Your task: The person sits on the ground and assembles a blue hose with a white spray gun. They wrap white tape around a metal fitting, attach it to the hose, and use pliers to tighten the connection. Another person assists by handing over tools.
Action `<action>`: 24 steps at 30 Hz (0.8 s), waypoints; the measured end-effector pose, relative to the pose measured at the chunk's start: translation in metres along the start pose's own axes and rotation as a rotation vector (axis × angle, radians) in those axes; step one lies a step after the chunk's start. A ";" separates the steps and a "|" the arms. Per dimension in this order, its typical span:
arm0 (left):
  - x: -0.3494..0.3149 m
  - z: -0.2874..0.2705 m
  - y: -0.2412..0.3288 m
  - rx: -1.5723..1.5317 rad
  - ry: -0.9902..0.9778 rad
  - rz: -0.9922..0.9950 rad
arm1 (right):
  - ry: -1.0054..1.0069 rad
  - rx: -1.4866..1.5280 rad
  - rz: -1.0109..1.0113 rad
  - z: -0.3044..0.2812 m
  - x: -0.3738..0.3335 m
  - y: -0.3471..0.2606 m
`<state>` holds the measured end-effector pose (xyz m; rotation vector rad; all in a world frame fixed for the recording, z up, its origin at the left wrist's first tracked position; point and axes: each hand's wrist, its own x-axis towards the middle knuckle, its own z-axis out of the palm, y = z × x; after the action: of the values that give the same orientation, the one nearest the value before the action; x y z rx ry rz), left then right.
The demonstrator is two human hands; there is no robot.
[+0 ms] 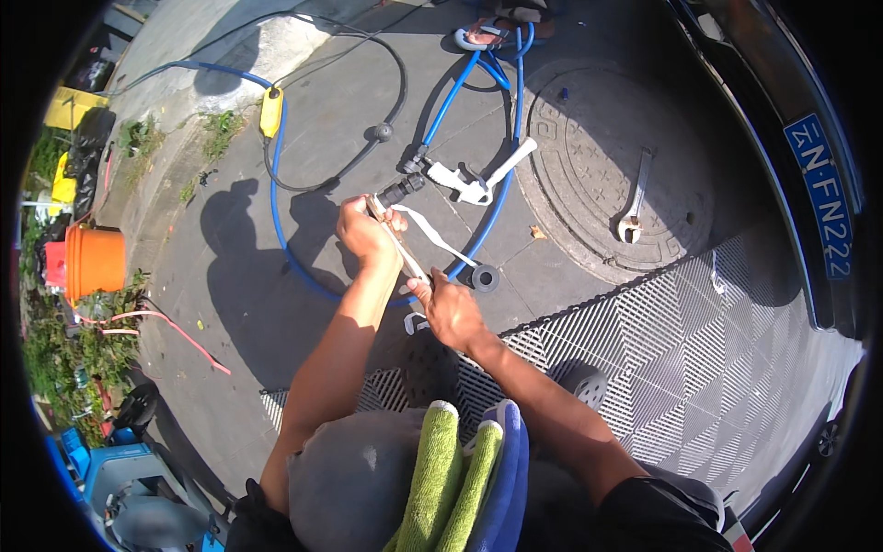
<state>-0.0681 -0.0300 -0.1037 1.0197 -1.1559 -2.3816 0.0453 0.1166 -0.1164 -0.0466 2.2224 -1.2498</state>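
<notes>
My left hand [366, 232] is closed around the upper part of a long, narrow, light-coloured bar [410, 258]; I cannot make out its exact kind. My right hand [452, 313] grips the bar's lower end. Just beyond my left fingers lies a black hose connector [402, 190]. A white strip [430, 231] runs from near it to a black ring [485, 278] on the paving, right of the bar. Farther off, a white spray gun [464, 183] lies beside the blue hose [499, 213]. My fingers partly hide the bar's upper end.
An adjustable wrench [636, 196] lies on a round manhole cover [589, 147]. A yellow box [271, 112] sits on a cable at the left, with an orange bucket [97, 260] farther out. A car [800, 101] stands right. Green towels [440, 483] hang at my lap.
</notes>
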 end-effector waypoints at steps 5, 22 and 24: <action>0.011 -0.017 -0.007 0.061 0.099 -0.032 | -0.008 -0.024 0.055 0.014 -0.004 -0.007; 0.069 0.008 -0.030 0.070 0.230 0.061 | 0.283 -0.511 0.075 -0.012 0.045 -0.018; 0.074 0.013 -0.024 0.060 0.241 0.070 | 0.290 -0.505 0.054 -0.014 0.054 -0.021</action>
<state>-0.1283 -0.0474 -0.1512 1.2262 -1.1582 -2.1131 -0.0123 0.0996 -0.1198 -0.0005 2.7225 -0.6717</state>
